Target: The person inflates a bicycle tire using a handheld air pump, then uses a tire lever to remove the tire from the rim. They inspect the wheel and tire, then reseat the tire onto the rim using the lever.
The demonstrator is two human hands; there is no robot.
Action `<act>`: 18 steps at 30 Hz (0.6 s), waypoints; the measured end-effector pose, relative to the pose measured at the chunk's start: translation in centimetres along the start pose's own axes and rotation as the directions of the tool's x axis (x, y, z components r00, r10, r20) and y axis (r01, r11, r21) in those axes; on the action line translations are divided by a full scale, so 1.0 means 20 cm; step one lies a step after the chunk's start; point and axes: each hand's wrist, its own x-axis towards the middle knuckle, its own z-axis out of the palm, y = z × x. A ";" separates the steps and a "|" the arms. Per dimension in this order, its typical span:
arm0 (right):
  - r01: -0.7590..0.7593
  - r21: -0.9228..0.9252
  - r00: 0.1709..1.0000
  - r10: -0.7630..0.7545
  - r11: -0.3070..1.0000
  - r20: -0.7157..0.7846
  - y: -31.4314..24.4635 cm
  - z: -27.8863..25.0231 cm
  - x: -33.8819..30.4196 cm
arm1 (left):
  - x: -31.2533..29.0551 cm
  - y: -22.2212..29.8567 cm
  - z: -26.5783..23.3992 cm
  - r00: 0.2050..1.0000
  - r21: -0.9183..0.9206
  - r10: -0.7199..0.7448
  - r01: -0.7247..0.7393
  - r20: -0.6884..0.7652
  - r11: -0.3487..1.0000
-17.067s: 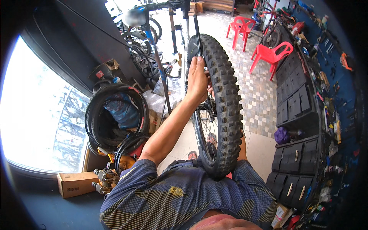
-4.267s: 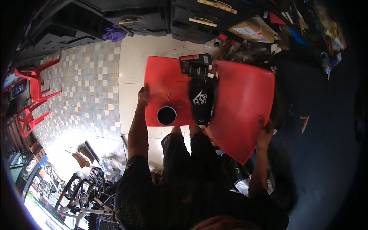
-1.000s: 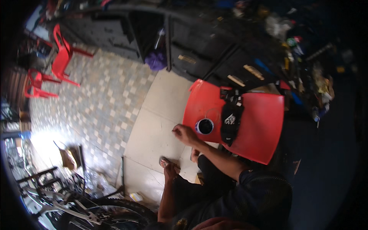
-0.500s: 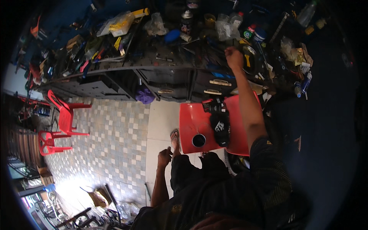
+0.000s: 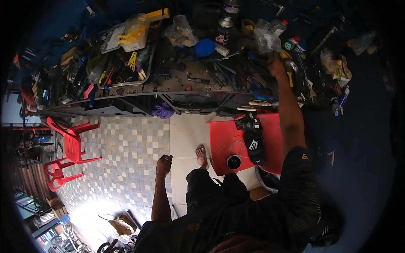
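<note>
My right hand (image 5: pixel 276 68) reaches over the cluttered workbench (image 5: pixel 171 85), with its fingers curled down among the tools. It is closest to a clear plastic bag (image 5: pixel 268 40) and a metal-rimmed tray (image 5: pixel 292 67) with a yellow piece in it. Whatever those fingers hold, if anything, is too dark to make out. Low over the tiled floor, my left hand (image 5: pixel 163 165) is closed, and its contents are hidden. Between my body and the bench stands a red plastic chair (image 5: pixel 223 139). On it are a round container with dark contents (image 5: pixel 233 162) and a black glove-like item (image 5: pixel 254 145).
Spray cans (image 5: pixel 225 29), a blue oval lid (image 5: pixel 204 48) and a box of yellow parts (image 5: pixel 135 36) crowd the bench. Drawers with pale handles (image 5: pixel 259 103) line its front. More red chairs (image 5: pixel 72 145) stand at left. A wheel (image 5: pixel 266 180) shows beneath the near chair.
The view has shifted, so the bench and chair appear lower and farther right. My right hand stays over the same bench area; my left hand has risen slightly and its fingers are more curled.
</note>
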 end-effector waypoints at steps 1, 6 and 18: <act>0.000 -0.002 1.000 0.000 1.000 -0.021 0.01 0.01 0.00 | 0.03 0.04 -0.02 1.000 -0.019 0.011 -0.011 0.001 1.000; 0.163 -0.069 0.958 -0.175 0.984 -0.226 -0.14 -0.06 0.01 | 0.12 0.10 -0.01 0.994 -0.027 0.074 -0.072 0.085 0.997; 0.396 0.168 0.913 -0.407 0.903 0.035 -0.36 -0.29 -0.34 | 0.07 0.08 0.08 0.967 0.023 0.098 -0.106 0.234 0.994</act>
